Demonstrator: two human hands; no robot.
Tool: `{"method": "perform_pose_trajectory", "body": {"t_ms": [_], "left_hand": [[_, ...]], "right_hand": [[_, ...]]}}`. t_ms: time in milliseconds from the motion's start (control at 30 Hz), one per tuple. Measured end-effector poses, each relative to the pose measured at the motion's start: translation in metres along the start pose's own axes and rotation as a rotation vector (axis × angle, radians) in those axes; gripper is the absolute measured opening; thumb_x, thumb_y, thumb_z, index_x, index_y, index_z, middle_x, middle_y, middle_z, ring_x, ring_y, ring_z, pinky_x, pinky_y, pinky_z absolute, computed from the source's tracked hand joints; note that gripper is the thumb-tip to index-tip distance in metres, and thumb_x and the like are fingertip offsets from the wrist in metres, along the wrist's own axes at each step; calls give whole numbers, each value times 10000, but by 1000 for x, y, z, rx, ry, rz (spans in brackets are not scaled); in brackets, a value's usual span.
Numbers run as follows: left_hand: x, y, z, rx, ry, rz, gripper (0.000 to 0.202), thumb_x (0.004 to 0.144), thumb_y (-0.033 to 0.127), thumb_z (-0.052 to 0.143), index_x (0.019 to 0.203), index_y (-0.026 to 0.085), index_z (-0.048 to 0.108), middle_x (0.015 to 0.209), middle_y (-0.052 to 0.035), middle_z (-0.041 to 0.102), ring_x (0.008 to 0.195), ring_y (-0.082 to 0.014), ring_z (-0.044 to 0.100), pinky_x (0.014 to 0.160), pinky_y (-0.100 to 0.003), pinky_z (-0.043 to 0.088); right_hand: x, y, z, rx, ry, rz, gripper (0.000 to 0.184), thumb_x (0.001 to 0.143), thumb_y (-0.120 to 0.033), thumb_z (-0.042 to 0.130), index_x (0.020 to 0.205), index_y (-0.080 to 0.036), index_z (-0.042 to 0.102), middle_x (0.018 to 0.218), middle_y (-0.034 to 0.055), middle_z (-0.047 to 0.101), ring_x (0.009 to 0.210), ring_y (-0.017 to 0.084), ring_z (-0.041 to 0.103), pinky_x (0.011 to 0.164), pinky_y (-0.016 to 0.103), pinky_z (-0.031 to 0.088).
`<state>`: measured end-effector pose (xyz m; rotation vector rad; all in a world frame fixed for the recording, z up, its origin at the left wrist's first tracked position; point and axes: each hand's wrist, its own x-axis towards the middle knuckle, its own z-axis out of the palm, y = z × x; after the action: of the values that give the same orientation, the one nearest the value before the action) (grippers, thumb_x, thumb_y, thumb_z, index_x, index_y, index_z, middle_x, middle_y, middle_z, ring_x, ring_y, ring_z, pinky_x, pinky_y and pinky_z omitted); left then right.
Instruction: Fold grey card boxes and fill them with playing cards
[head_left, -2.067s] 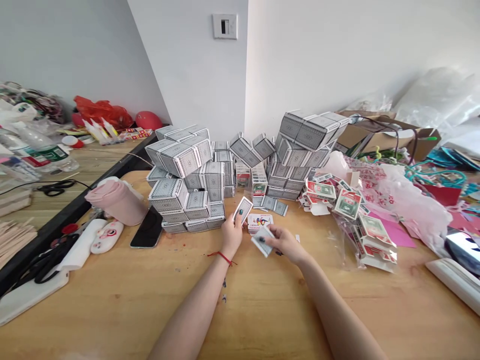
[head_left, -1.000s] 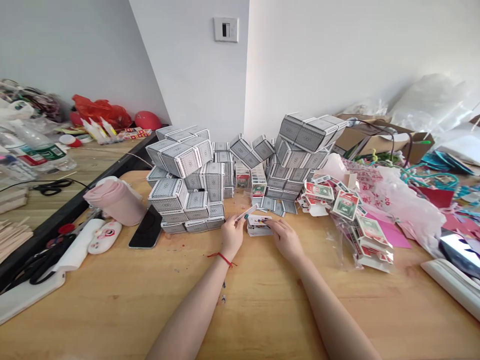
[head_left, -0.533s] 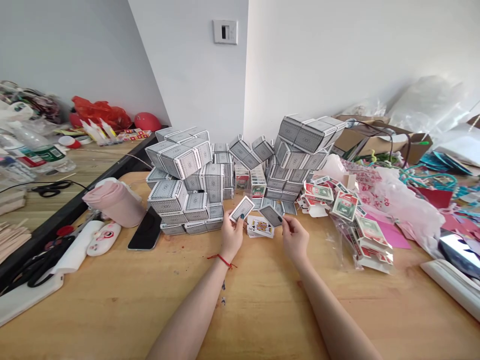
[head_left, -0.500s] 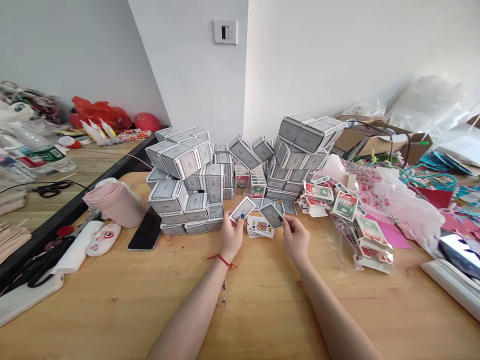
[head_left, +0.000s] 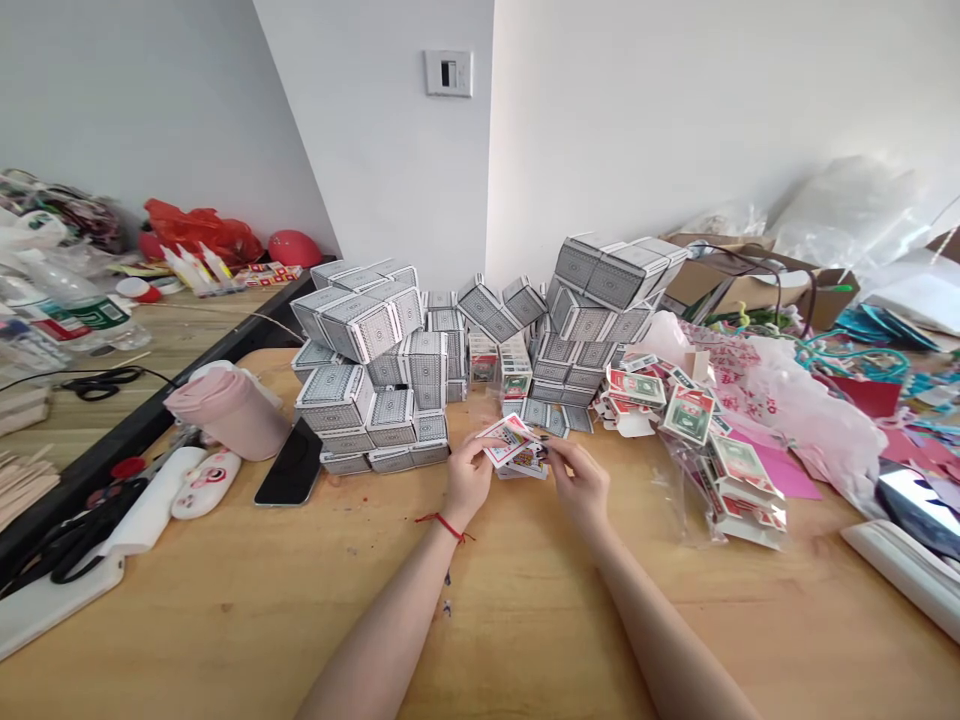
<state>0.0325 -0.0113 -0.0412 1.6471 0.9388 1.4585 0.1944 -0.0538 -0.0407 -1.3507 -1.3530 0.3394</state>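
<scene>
My left hand (head_left: 470, 478) grips a playing card (head_left: 501, 452) by its left end, with its printed face showing red marks. Close to the card's right end, the fingers of my right hand (head_left: 582, 482) are pinched together on a card edge; how many cards lie between the hands is hard to make out. Under them, a small pile of face-up playing cards (head_left: 534, 472) rests on the table, partly covered. Just behind, some face-down cards with grey patterned backs (head_left: 559, 414) lie by the stacks.
Blocks made of grey-backed cards stand stacked at left (head_left: 364, 385) and right (head_left: 592, 310). Opened card boxes (head_left: 739, 465) lie to the right beside a white plastic bag (head_left: 780, 390). At left are a black phone (head_left: 289, 465) and a pink roll (head_left: 232, 410).
My hands have come closer together. The card in my left hand has turned from its grey back to its printed face and moved right, over the pile.
</scene>
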Motion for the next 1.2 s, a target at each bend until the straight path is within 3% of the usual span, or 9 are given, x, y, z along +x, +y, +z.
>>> {"method": "perform_pose_trajectory", "body": {"t_ms": [100, 233, 400, 467, 633, 733, 867, 1033, 1200], "left_hand": [[-4, 8, 0, -128, -110, -40, 249, 752, 155, 512, 977, 177, 616, 1073, -91, 580, 1016, -207, 548, 858, -346, 464], [-8, 15, 1, -304, -273, -113, 374, 773, 270, 524, 1129, 154, 523, 1141, -121, 551, 1003, -227, 561, 819, -341, 488], [-6, 8, 5, -114, -132, -221, 283, 784, 364, 526, 917, 123, 592, 919, -103, 638, 846, -202, 608, 715, -295, 509], [-5, 5, 5, -129, -80, -232, 337, 783, 374, 529, 1024, 138, 545, 944, -100, 639, 823, -191, 617, 693, -291, 517], [-4, 10, 6, -334, -102, -230, 687, 772, 327, 563, 1341, 182, 207, 1003, -119, 634, 792, -186, 637, 672, -304, 542], [-7, 11, 7, -356, -166, -250, 661, 769, 295, 571, 1332, 165, 249, 988, -121, 640, 777, -184, 639, 678, -303, 545], [-8, 6, 8, -331, -184, -290, 616, 766, 282, 574, 1312, 181, 308, 1012, -105, 643, 812, -190, 636, 683, -306, 547], [-7, -3, 7, -254, -125, -388, 419, 752, 342, 577, 1115, 139, 531, 964, -110, 665, 760, -210, 649, 582, -296, 549], [-5, -4, 9, -251, -81, -401, 370, 748, 345, 582, 1048, 130, 572, 949, -108, 671, 821, -213, 646, 671, -305, 537]], "right_hand": [[-4, 1, 1, -136, -90, -184, 224, 845, -273, 439, 914, -259, 652, 1031, 59, 630, 934, 190, 609, 828, 342, 500], [-7, -2, 3, -207, -132, -270, 237, 850, -255, 451, 987, -257, 644, 1073, 79, 604, 935, 187, 606, 822, 326, 502], [-11, -15, 4, -170, -251, -266, 209, 827, -306, 502, 971, -249, 643, 1019, 82, 610, 857, 177, 614, 748, 295, 520], [-12, -18, 4, -141, -243, -219, 207, 811, -325, 522, 955, -232, 637, 961, 83, 612, 744, 156, 608, 641, 270, 521], [-3, -16, 2, -14, 40, 105, 270, 767, -396, 554, 934, -190, 603, 864, 68, 601, 603, 125, 536, 578, 270, 479], [4, -11, 2, 192, -86, 310, 342, 747, -474, 547, 886, -172, 625, 792, 51, 634, 635, 150, 561, 567, 259, 459], [5, -8, 3, 285, -210, 456, 409, 708, -542, 552, 637, -146, 628, 546, 12, 594, 507, 138, 511, 489, 248, 400], [2, -8, 6, 405, -216, 467, 334, 661, -477, 635, 738, -153, 656, 713, 38, 674, 639, 174, 584, 615, 280, 453], [2, -1, 8, 493, -230, 478, 292, 638, -410, 678, 793, -164, 653, 803, 54, 690, 728, 199, 617, 698, 318, 477]]}}
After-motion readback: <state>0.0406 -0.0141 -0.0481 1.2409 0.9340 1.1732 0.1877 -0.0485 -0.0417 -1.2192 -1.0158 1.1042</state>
